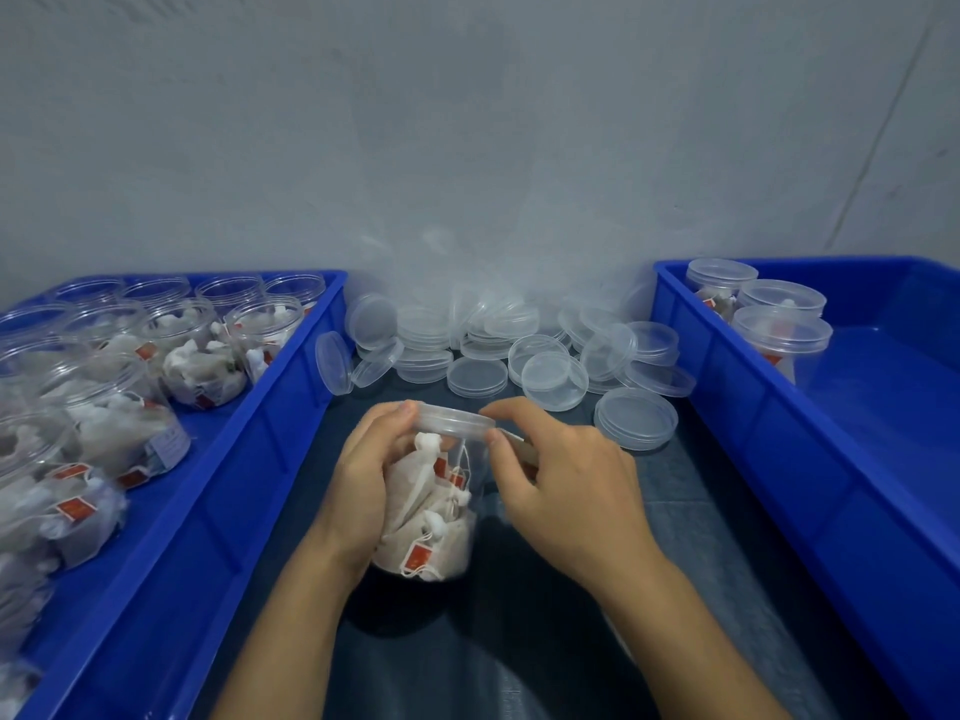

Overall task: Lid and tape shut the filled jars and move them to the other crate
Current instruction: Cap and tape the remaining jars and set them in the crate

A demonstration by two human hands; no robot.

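Observation:
A clear plastic jar [434, 517] full of tea bags with red tags stands tilted on the dark mat between two crates. My left hand [363, 480] grips its left side, thumb up at the rim. A clear lid [453, 421] sits on the jar's mouth. My right hand [566, 485] pinches the lid's right edge between index finger and thumb. A pale beige strip [523, 449], possibly tape, shows under those fingers. Several open filled jars [197, 356] stand in the left blue crate [270, 407]. Three lidded jars [779, 324] sit at the back of the right blue crate [727, 407].
A heap of loose clear lids [519, 350] lies on the mat behind the jar, against the grey wall. One stack of lids [635, 418] sits just right of my right hand. The crates' walls stand close on both sides of the mat.

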